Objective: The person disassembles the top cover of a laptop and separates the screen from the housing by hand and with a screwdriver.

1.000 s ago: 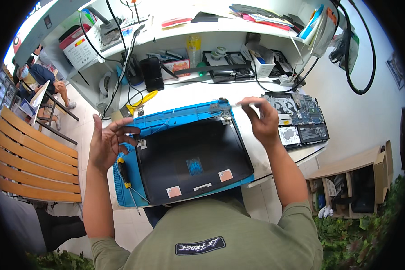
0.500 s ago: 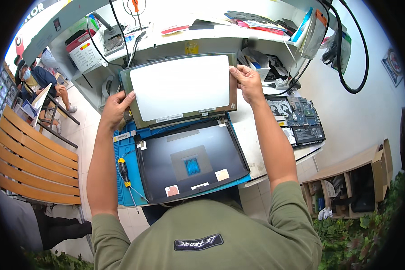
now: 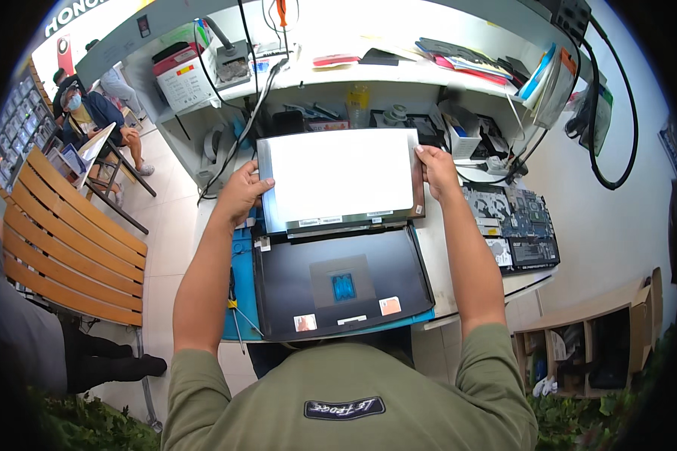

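My left hand (image 3: 252, 188) grips the left edge of a laptop screen panel (image 3: 340, 171), white side facing me, and my right hand (image 3: 436, 169) grips its right edge. Below the panel lies a dark laptop lid shell (image 3: 376, 267) with a blue emblem and small stickers, on a blue mat (image 3: 241, 316). A yellow-and-black screwdriver (image 3: 233, 301) rests at the mat's left side. To the right lies an opened laptop base (image 3: 526, 218) with exposed board and battery.
A cluttered white shelf unit (image 3: 316, 74) with cables backs the bench. A slatted wooden chair (image 3: 75, 255) and seated people (image 3: 90, 113) are at left; another person (image 3: 30, 338) is lower left. A wooden cubby (image 3: 587, 346) stands at right.
The panel has appeared in both hands since a second ago, raised above the shell. Since half a second ago it has become more level side to side; the view has shifted.
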Demonstrator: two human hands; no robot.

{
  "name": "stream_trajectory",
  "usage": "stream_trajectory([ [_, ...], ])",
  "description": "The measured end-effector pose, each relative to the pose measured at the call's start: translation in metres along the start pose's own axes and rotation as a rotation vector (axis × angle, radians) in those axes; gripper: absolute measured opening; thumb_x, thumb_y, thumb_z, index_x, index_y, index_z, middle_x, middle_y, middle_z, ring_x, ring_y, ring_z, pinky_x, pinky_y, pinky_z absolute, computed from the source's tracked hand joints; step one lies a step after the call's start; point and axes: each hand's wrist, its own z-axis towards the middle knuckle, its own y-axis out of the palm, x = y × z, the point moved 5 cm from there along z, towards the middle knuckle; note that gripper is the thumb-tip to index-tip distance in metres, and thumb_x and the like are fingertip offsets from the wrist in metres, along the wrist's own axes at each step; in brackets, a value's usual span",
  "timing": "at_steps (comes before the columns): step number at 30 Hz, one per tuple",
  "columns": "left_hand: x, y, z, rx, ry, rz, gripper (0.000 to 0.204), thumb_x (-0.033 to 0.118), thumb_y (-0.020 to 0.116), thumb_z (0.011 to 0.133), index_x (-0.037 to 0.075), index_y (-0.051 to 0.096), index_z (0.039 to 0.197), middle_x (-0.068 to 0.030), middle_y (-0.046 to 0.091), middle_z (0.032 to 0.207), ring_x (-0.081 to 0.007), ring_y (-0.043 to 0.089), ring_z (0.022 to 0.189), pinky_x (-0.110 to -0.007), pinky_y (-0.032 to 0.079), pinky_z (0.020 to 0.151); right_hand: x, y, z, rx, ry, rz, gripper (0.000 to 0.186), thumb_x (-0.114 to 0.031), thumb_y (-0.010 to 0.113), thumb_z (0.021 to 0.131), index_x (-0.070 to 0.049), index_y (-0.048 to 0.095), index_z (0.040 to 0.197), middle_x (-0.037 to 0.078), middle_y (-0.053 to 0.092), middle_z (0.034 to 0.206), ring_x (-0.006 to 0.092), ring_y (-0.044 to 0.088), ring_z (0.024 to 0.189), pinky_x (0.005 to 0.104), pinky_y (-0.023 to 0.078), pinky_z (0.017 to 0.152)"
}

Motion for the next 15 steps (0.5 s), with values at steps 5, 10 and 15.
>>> stream_trajectory([
  [5,-0.013,-0.009,0.005,-0.032,-0.023,-0.026,0.06,0.011,0.081,0.093,0.004,0.052,0.146,-0.0088,0.079,0.11,-0.0132,0.075,0.089,-0.027,0.058,0.07,0.016,0.0,0.008,-0.011,0.062,-0.001,0.021,-0.021,0.065,0.108,-0.003,0.075,0.114,-0.001,0.07,0.087,0.0077,0.061,0.066,0.0236,0.048,0.058],
  [10,-0.014,0.001,0.008,-0.007,-0.03,0.002,0.055,0.008,0.076,0.095,0.005,0.053,0.144,-0.0079,0.078,0.117,-0.0127,0.073,0.098,-0.026,0.056,0.081,0.016,-0.01,0.008,-0.044,0.078,0.001,0.016,-0.018,0.068,0.105,-0.004,0.072,0.113,0.0,0.068,0.09,0.0107,0.064,0.074,0.0281,0.055,0.063],
  [15,-0.018,-0.005,0.007,0.027,-0.005,0.029,0.062,0.01,0.075,0.096,-0.002,0.046,0.15,-0.0122,0.077,0.119,-0.0176,0.075,0.1,-0.032,0.06,0.084,0.015,0.0,-0.017,-0.07,0.134,-0.058,0.024,-0.019,0.072,0.103,-0.002,0.072,0.118,0.006,0.075,0.1,0.0144,0.07,0.082,0.0309,0.057,0.075],
])
